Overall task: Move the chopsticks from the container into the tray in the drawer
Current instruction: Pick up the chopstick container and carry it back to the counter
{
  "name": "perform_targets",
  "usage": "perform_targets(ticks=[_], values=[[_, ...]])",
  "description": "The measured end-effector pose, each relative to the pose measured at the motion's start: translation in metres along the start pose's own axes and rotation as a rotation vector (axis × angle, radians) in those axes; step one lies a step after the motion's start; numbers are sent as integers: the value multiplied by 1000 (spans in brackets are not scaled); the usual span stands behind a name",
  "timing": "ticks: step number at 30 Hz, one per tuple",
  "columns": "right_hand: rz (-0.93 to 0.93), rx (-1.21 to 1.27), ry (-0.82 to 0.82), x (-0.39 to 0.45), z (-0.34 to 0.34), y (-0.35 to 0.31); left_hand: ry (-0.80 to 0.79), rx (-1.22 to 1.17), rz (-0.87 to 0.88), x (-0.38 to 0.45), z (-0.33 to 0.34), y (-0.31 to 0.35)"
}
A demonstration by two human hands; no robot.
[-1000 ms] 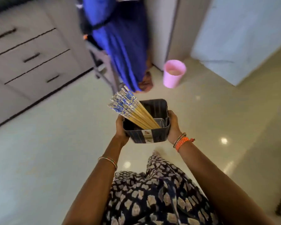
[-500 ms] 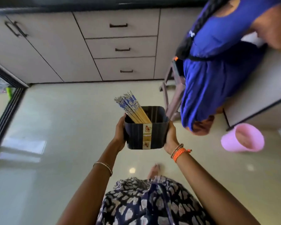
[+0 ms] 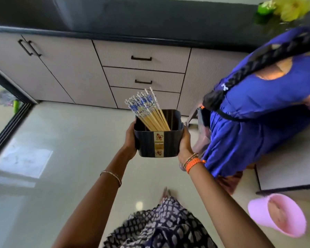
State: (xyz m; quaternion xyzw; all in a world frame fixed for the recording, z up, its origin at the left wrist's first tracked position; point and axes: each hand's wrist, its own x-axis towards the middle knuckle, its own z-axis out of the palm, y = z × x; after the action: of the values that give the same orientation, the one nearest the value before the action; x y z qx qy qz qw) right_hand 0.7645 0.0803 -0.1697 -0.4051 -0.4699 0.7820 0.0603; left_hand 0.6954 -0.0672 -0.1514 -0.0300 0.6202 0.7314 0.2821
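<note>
The person stands in the kitchen and holds a dark square container [image 3: 157, 142] out in front with both hands. The left hand [image 3: 130, 138] is flat against its left wall and the right hand [image 3: 184, 142] is flat against its right wall, so the fingers of both hands are wrapped around the box and not around any stick. The chopsticks [image 3: 149, 111] stand inside the container in one bunch. Their plain wooden ends sit down in the box near the front, and their blue and white tops lean up, away from the person and a bit to the left, sticking out well above the rim. So the long way of the sticks runs from the box up toward the drawers [image 3: 141, 68]. The bunch lies between the two hands and above them, and its tops look a little nearer the left hand. Three drawers with black handles are straight ahead under the dark counter [image 3: 115, 17], and all three are closed, so no tray can be seen yet. I think a drawer must be opened first, and one hand will have to let go to do it. Another person in a blue dress [image 3: 254, 113] bends down just to the right, and a pink bucket [image 3: 276, 215] sits on the floor.
</note>
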Motion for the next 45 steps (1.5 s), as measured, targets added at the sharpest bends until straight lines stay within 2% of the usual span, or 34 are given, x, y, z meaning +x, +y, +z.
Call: perform_targets(ticks=[8,17,22,26,34,41,45], values=[[-70,-8,-39,137,77,-91,27,-38,103,160,5,75],[-160,-43,-54,274,196,-174,46,-66,151,334,-27,168],[-192,99,-9,340,267,-226,-41,-59,189,431,-44,237],[-285,220,24,384,304,-268,-139,-92,197,496,-47,284],[-441,355,83,464,344,-336,-231,-158,119,603,-22,348],[-386,469,125,544,357,-378,-178,-140,141,680,10,370],[-364,453,116,583,360,-395,-155,-167,113,719,22,376]])
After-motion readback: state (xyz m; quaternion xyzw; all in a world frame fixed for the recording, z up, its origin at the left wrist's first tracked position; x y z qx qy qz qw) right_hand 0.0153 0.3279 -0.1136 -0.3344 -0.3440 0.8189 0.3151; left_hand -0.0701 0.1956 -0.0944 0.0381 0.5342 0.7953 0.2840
